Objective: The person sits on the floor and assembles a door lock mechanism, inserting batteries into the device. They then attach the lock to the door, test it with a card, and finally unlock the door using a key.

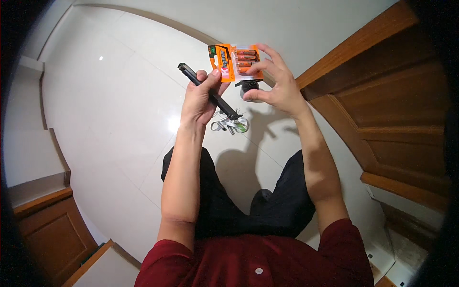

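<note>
A flat orange-and-white blister pack of batteries (pixel 229 67) is held up over the floor, its orange cells showing through clear plastic. My left hand (pixel 197 98) is closed, its thumb pressing the pack's lower left corner. The same hand also grips a long, slim black stick-like device (pixel 219 101), tilted down to the right; its exact kind I cannot make out. At the pack's right edge is my right hand (pixel 279 83), one finger at the upper corner and another bent across the front. Its thumb is apart below, in front of a dark rounded object (pixel 249 88) partly hidden by the pack.
Below the pack, a bundle of white strap or cable with some green (pixel 231 125) lies on the glossy tiled floor (pixel 119 105). A brown wooden panelled door (pixel 354 117) stands on the right. Another wooden panel (pixel 57 239) is at lower left.
</note>
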The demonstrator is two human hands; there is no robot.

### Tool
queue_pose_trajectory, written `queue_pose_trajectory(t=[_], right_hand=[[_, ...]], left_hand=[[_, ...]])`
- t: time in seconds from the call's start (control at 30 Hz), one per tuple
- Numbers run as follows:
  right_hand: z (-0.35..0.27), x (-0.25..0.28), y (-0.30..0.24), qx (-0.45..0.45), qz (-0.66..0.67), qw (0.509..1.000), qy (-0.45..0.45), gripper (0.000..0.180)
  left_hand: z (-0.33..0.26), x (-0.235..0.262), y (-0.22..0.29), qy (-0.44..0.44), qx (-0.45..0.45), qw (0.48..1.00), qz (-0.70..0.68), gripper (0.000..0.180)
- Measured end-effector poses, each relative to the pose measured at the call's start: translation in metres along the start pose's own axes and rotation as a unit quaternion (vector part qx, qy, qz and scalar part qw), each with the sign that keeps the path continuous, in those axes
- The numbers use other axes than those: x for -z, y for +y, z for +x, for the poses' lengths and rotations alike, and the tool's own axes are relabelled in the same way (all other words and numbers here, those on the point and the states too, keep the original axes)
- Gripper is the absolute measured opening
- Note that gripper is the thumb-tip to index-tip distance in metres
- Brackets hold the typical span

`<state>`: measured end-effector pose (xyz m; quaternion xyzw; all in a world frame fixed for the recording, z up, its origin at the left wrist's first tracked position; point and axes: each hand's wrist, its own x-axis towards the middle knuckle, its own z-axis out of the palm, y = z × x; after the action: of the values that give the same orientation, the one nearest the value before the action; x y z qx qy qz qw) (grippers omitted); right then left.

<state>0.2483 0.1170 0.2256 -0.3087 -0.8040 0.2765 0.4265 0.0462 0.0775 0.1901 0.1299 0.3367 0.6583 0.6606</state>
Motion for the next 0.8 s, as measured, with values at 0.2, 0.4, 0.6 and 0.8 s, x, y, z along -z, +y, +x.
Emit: queue_pose_trajectory(t=[0.2,0.4,0.6,0.8], right_hand=[[0.003,-0.033,0.000,-0.148,0.199,0.969,-0.018,0.058],[-0.004,-0.065,-0.015,-0.269,0.364,0.891,-0.031,0.045],[-0.004,-0.056,-0.010,-0.183,0.239,0.953,-0.024,0.041],[-0.005,-0.059,0.001,-0.139,0.076,0.981,0.111,0.022]], left_hand=[[-0.012,-0.010,0.007,-0.034,0.037,0.999,-0.003,0.024],[-0.017,-0.011,0.006,-0.096,0.047,0.994,0.009,0.021],[-0.016,-0.008,0.006,-0.129,0.030,0.990,0.051,0.024],[-0.004,-0.009,-0.017,-0.058,-0.072,0.995,0.032,0.027]])
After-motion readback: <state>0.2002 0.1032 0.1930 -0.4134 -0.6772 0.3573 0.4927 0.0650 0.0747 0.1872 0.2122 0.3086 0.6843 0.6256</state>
